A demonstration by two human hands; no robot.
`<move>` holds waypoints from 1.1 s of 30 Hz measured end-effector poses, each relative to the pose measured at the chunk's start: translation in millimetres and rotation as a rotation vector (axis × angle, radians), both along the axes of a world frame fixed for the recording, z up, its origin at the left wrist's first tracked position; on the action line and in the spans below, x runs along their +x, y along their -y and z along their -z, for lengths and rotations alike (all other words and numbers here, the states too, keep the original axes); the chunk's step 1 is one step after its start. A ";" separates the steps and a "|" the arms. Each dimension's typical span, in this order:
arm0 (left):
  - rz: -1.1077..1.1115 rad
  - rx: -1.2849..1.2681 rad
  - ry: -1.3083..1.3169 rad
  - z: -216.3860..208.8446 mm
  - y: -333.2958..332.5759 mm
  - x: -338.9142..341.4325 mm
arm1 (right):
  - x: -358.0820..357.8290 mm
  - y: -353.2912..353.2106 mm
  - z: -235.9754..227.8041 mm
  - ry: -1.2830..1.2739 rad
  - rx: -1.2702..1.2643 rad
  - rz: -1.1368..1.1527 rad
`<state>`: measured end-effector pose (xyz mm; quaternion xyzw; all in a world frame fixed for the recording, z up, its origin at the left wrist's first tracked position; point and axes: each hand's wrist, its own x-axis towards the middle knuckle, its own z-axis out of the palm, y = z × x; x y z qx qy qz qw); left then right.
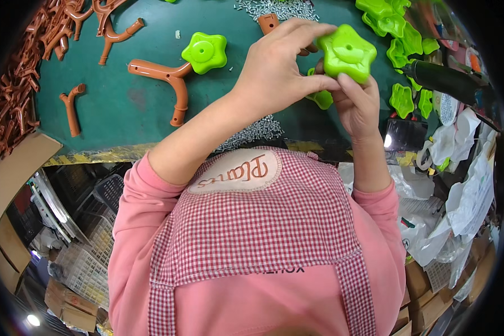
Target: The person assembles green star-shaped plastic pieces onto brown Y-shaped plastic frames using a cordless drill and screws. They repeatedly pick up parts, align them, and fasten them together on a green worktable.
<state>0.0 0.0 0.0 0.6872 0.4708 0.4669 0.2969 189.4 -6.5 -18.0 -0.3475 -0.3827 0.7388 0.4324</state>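
- Worktop [106, 92]: open room left of centre; yellow-taped near edge [89, 157] faces the apron [263, 218].
- Heaped brown pieces [8, 106] at left and loose green shells [402, 99] at right suggest much work remains.
- A brown fork [176, 85] lies left of centre, a green star [205, 52] at its tip.
- Held star [350, 53], above the worktop: left hand [280, 63] and right hand [358, 109] both clamp it; fastened or not, unclear.
- Silver screws [257, 133] lie heaped near and far.

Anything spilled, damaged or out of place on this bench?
The held green star looks undamaged. Slightly odd: loose silvery screws heaped near the edge of the bench, where some might fall, and a small pale scrap.
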 end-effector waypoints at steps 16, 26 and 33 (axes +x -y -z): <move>-0.008 0.006 0.074 -7.9 17.6 19.1 | -1.7 29.2 -16.8 0.076 -0.030 0.145; 0.164 0.109 -0.445 6.4 11.3 -3.3 | 49.4 38.3 0.7 0.950 0.504 0.504; 0.304 0.224 -0.634 19.9 -2.1 1.3 | 91.6 -40.3 -2.4 0.366 0.919 0.884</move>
